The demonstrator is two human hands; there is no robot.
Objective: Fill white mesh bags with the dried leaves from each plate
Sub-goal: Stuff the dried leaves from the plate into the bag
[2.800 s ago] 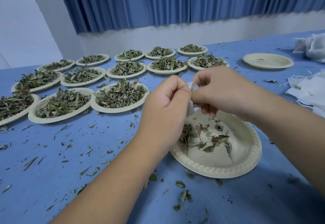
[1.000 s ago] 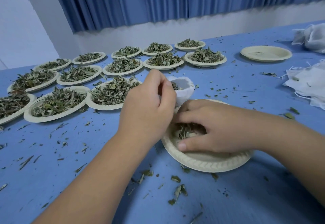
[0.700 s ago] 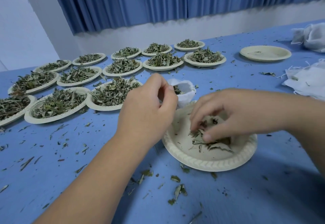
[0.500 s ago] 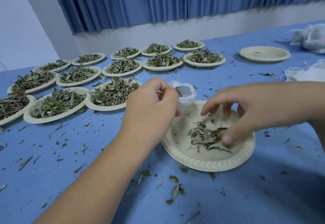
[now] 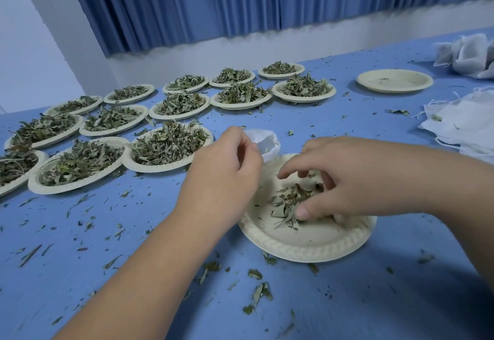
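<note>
Head view: left hand [image 5: 227, 168] pinches the limp bag [image 5: 264, 139] by its rim, 11 o'clock of the plate [image 5: 307, 249] — right hand [image 5: 347, 176] curls fingers round leaves [image 5: 286, 201], likely brittle, featherlight

A blue table [image 5: 361, 302] fills the lower part of the view and runs back to the far wall, its matte surface darker in shadow at the near right. Behind it a pale wall [image 5: 240, 51] shows as a low band along the table's far edge. Above that band hangs a blue curtain [image 5: 213, 3] in close vertical pleats, its lower hem slightly uneven. At the far left, a plain pale side wall [image 5: 24, 53] stands beside the curtain's edge.
</note>
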